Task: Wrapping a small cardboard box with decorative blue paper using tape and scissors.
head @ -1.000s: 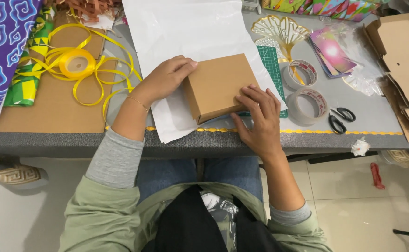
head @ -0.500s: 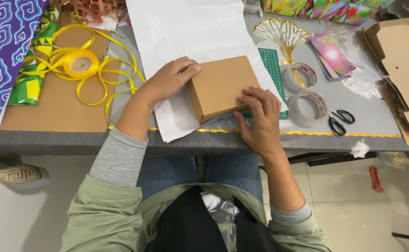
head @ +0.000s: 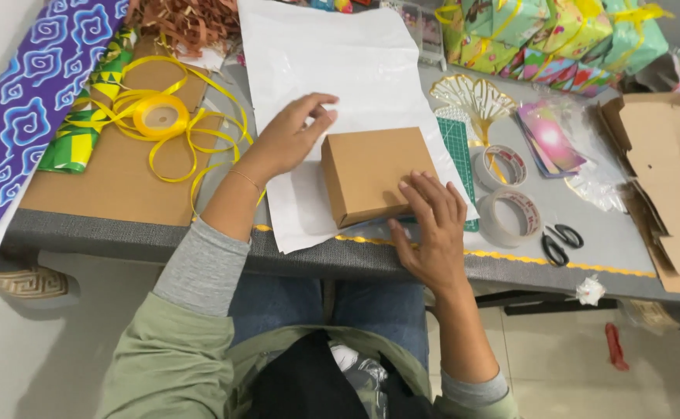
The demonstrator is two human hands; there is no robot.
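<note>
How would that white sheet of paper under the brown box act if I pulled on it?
The white sheet looks thin and floppy, so it would likely bend rather than lift flat. The brown box and the left hand rest on it, so pulling might drag or tear it.

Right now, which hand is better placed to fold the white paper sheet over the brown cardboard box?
Probably left: the left hand already rests on the white paper sheet, while the right hand steadies the brown cardboard box.

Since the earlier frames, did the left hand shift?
Yes. The left hand slid off the brown box onto the white paper, away from the table edge.
</note>
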